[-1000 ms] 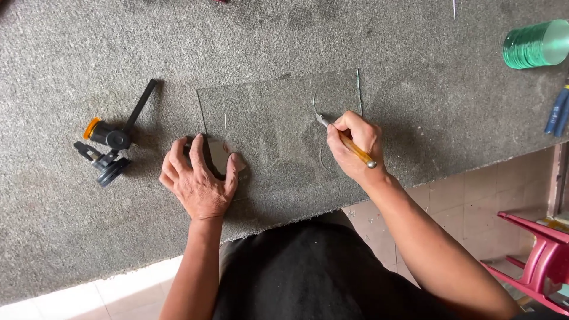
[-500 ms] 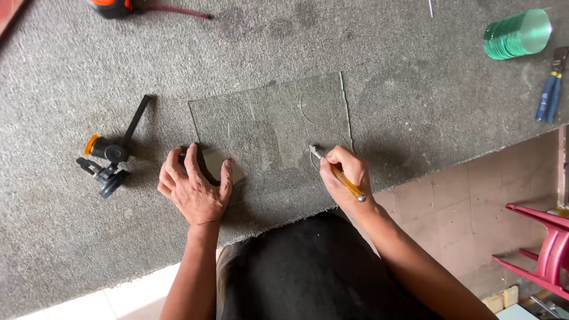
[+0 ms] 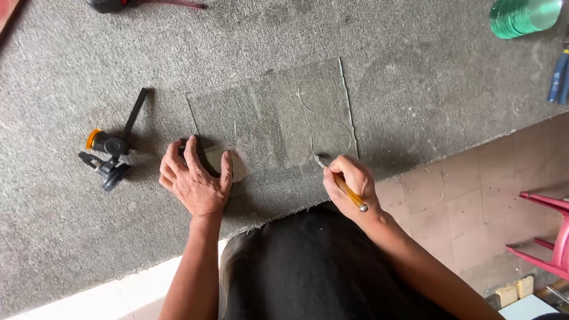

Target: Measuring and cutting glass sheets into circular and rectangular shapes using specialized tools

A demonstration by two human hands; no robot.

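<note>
A clear glass sheet [image 3: 267, 118] lies flat on grey carpet [image 3: 415, 89], with curved score lines near its right side. My right hand [image 3: 351, 185] grips a yellow-handled glass cutter [image 3: 342, 184], its tip touching the sheet's near edge beside a scored circle. My left hand [image 3: 194, 178] presses flat on the sheet's near left corner, over a dark round object that is mostly hidden under the fingers.
A black and orange circle-cutting tool [image 3: 109, 151] lies on the carpet left of the sheet. A stack of green glass discs [image 3: 524, 16] sits at the far right, with blue-handled pliers [image 3: 558, 74] beside it. A red stool [image 3: 551, 237] stands on the tiled floor.
My right hand has drawn the cutter toward me along the sheet's right part, from mid-sheet to its near edge. The left hand stays pressed on the corner. The view has shifted.
</note>
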